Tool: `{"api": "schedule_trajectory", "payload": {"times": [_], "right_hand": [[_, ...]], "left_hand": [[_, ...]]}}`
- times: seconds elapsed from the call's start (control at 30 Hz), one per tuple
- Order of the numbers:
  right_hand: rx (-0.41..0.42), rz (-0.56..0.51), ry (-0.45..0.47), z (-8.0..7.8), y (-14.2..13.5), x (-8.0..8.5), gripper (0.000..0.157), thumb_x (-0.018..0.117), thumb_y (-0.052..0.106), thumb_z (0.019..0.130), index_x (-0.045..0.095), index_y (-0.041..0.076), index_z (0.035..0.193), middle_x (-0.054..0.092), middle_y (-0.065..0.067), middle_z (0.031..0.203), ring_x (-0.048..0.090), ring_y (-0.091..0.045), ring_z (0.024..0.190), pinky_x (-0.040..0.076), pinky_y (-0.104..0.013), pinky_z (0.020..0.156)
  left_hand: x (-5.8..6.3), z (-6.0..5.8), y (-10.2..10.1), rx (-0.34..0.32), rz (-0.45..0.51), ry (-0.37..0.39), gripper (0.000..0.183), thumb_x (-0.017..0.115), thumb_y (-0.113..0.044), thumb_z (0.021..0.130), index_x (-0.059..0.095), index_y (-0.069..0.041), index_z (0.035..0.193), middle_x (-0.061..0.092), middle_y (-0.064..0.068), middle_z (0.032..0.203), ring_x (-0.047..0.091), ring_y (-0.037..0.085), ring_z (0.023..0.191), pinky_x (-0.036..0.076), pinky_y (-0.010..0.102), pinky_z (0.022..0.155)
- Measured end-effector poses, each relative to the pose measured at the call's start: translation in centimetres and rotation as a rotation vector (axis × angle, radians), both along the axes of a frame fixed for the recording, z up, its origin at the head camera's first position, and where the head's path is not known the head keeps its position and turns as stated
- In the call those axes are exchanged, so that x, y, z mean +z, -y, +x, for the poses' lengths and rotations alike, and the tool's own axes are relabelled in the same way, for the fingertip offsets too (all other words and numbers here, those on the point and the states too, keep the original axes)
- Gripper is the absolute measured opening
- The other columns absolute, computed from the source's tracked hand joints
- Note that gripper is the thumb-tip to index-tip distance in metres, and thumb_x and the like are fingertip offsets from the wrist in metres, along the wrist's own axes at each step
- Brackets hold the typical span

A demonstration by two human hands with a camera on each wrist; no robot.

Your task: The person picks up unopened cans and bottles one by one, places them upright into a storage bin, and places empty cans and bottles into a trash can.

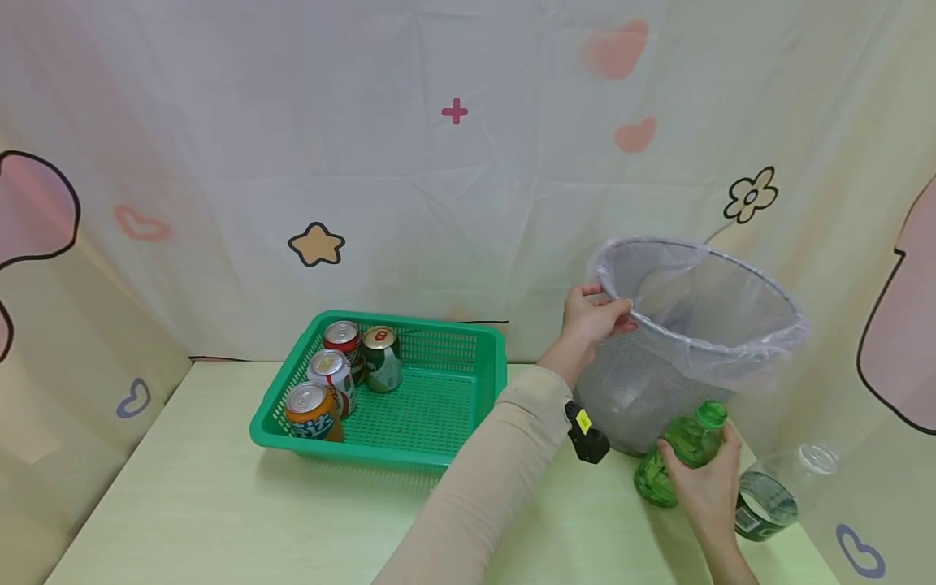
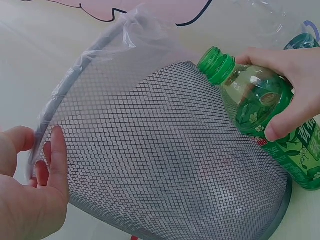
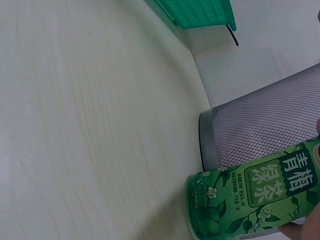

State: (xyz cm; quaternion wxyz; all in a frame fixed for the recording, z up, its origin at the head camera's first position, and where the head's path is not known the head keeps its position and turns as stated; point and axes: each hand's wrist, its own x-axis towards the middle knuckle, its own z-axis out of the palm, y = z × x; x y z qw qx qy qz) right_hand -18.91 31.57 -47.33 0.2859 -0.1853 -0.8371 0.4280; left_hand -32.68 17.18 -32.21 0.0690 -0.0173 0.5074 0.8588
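Note:
My left hand (image 1: 595, 325) pinches the near-left rim of a grey mesh wastebasket (image 1: 629, 390), fingers and thumb on either side of it. A thin clear bag (image 1: 731, 366) lines the basket and folds over its rim. In front of the basket, my right hand (image 1: 705, 479) grips a green plastic bottle (image 1: 669, 463) round its body. The bottle has no cap and leans in the hand; its green tea label (image 3: 260, 195) faces the right wrist view. To the right of that hand a clear bottle (image 1: 778, 491) with a dark green label stands tilted, partly hidden.
At the left, a green plastic basket (image 1: 417, 457) holds several drink cans, among them an orange can (image 1: 314, 413) and a white can (image 1: 332, 378). All stand on a pale table (image 1: 183, 496). A patterned curtain (image 1: 409, 179) hangs behind and at both sides.

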Motion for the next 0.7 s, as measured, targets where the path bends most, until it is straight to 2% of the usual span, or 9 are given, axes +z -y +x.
{"api": "schedule_trajectory", "payload": {"times": [0.3,0.7], "right_hand": [[0.051,0.082,0.037,0.0,0.0,0.2,0.086,0.075,0.023,0.074,0.023,0.009,0.141,0.039,-0.021,0.135,0.039,-0.041,0.121,0.032,-0.058,0.096],[0.150,0.106,0.106,0.6,-0.4,1.5,0.086,0.074,0.023,0.076,0.021,0.005,0.140,0.040,-0.024,0.128,0.043,-0.042,0.115,0.036,-0.058,0.092]], "left_hand": [[0.0,0.0,0.0,0.002,0.005,0.000,0.036,0.064,0.010,0.075,0.046,-0.009,0.100,0.057,0.006,0.075,0.057,0.015,0.053,0.056,0.029,0.058],[0.1,0.1,0.2,-0.009,0.006,0.003,0.035,0.065,0.009,0.076,0.046,-0.010,0.099,0.058,0.007,0.075,0.057,0.015,0.052,0.056,0.031,0.058]]}}
